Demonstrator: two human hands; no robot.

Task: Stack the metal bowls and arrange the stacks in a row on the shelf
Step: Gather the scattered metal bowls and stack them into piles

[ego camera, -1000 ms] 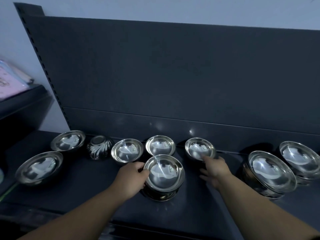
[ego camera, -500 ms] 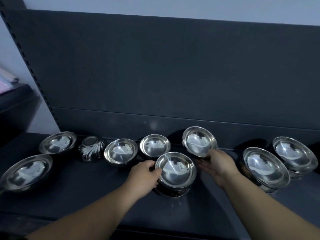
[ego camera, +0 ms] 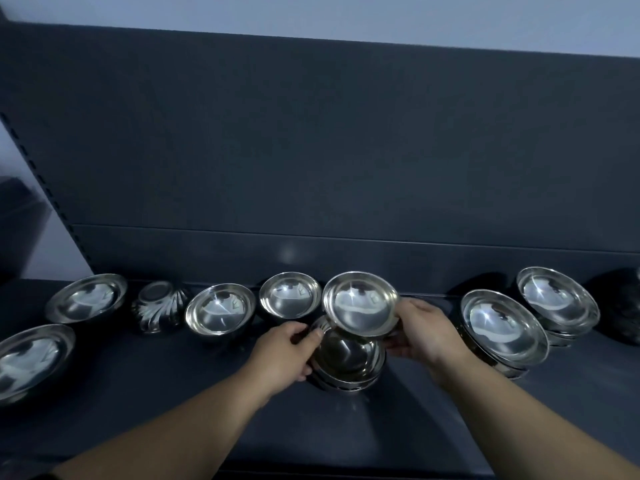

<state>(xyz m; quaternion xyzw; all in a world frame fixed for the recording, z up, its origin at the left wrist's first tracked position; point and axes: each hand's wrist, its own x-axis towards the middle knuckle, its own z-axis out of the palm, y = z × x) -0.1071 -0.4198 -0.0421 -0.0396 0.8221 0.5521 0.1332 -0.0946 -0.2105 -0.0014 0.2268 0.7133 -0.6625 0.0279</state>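
A tilted bowl [ego camera: 360, 303] is gripped by the right hand [ego camera: 420, 329] over the stack [ego camera: 349, 362], which is pinched by the left hand [ego camera: 284, 351].

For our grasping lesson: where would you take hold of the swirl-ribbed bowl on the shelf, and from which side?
Span the swirl-ribbed bowl across its rounded sides, coming from above and the front. It seems to sit mouth down, so no rim is free, and the back panel stands behind.
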